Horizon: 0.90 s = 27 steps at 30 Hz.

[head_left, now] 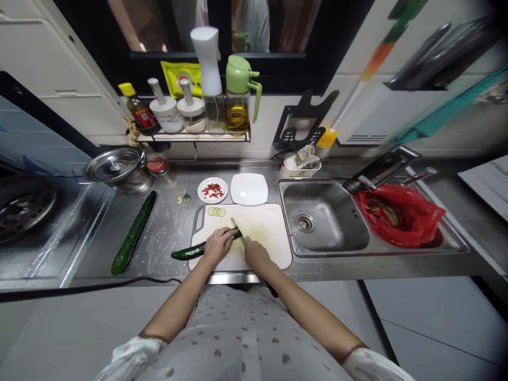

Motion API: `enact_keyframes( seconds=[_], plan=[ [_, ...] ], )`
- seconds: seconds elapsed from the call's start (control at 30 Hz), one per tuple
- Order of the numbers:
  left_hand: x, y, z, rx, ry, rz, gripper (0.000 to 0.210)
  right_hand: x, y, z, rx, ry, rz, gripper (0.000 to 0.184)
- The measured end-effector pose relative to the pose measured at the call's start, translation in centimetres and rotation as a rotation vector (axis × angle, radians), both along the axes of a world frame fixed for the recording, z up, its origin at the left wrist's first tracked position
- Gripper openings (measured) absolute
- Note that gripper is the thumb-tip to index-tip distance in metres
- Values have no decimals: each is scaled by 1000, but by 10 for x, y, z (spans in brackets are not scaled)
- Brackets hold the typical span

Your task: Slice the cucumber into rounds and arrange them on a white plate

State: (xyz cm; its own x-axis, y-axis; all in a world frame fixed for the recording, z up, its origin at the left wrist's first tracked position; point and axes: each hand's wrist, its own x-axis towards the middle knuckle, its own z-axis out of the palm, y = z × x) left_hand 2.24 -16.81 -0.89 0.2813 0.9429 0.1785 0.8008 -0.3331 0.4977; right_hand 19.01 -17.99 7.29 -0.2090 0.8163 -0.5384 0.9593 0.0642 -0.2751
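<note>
A dark green cucumber lies across the white cutting board, its left end sticking out past the board's edge. My left hand is closed over it, fingers pressing near its right end. In my right hand is a kitchen knife, its blade against the cucumber just right of my left fingertips. The handle is mostly hidden by my hand. Several pale cucumber slices rest at the board's upper left. Beyond the board stand a small plate of chopped red bits and a white plate.
Another cucumber lies left on the steel counter, near cucumber end pieces. A lidded pot and red-lidded jar stand behind. Right are the sink and a red bag. A condiment shelf hangs above.
</note>
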Motion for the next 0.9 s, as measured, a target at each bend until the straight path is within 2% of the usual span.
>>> enact_keyframes(
  seconds=[0.3, 0.67, 0.9],
  plan=[
    [-1, 0, -5, 16, 13, 2, 30, 6, -9, 9, -78, -40, 3, 29],
    [0, 0, -5, 8, 4, 3, 29, -6, 4, -7, 7, 0, 15, 31],
    [0, 0, 0, 7, 16, 9, 28, -1, -2, -7, -26, -24, 1, 30]
  ],
)
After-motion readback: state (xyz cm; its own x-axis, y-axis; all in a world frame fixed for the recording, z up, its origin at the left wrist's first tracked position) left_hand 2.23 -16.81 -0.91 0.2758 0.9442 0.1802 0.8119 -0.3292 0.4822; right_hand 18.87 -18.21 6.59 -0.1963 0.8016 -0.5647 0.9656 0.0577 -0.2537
